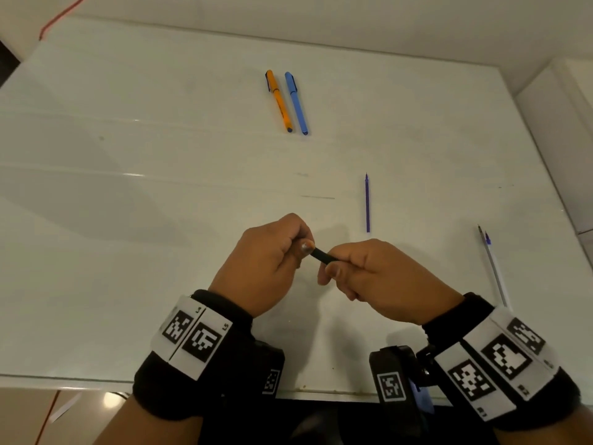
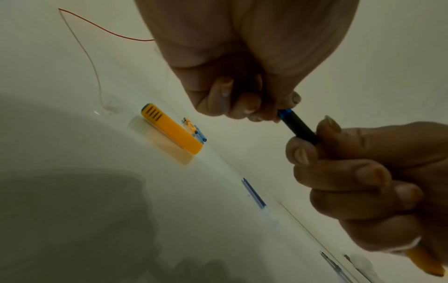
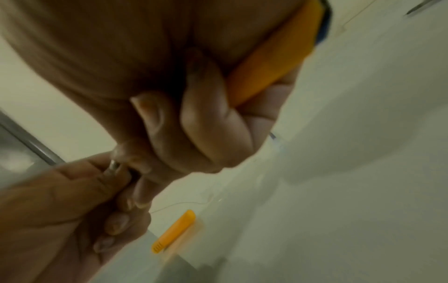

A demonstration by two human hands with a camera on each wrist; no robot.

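Both hands meet above the near middle of the white table [image 1: 160,220] and hold one pen between them. Its black grip section [image 1: 324,255] shows in the gap. My left hand [image 1: 305,248] pinches the tip end, where a blue piece [image 2: 282,113] peeks out by the thumb in the left wrist view. My right hand [image 1: 333,268] curls round the black section and the orange barrel [image 3: 274,57], which sticks out behind the palm. An orange cap [image 2: 172,128] lies on the table beyond the hands, hidden in the head view.
An orange pen [image 1: 279,101] and a blue pen [image 1: 296,102] lie side by side at the far middle. A thin blue refill [image 1: 367,203] lies just beyond my right hand. Two clear pens [image 1: 495,268] lie near the right edge. A red wire [image 1: 61,16] runs at the far left.
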